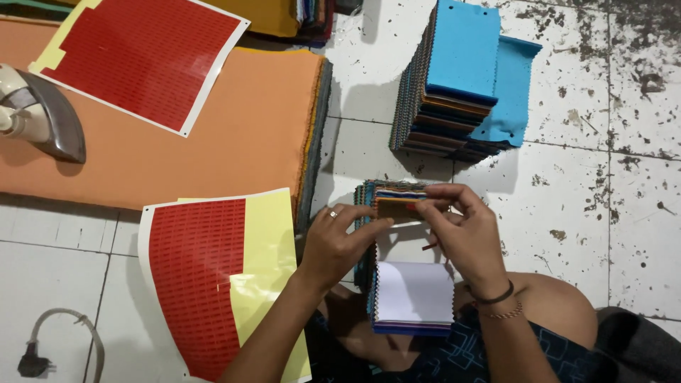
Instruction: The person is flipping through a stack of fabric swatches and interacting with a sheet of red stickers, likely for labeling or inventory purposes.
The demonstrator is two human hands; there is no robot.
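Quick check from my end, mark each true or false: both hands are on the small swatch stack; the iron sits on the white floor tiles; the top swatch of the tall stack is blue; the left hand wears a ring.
1. Both the left hand and the right hand are on the small swatch stack: true.
2. The iron sits on the floor tiles: false, it rests on the orange cloth.
3. The tall stack is topped by a blue swatch: true.
4. The left hand wears a ring: true.
5. Both sticker sheets lie on the cloth: false, the lower sheet lies mostly on the tiles.
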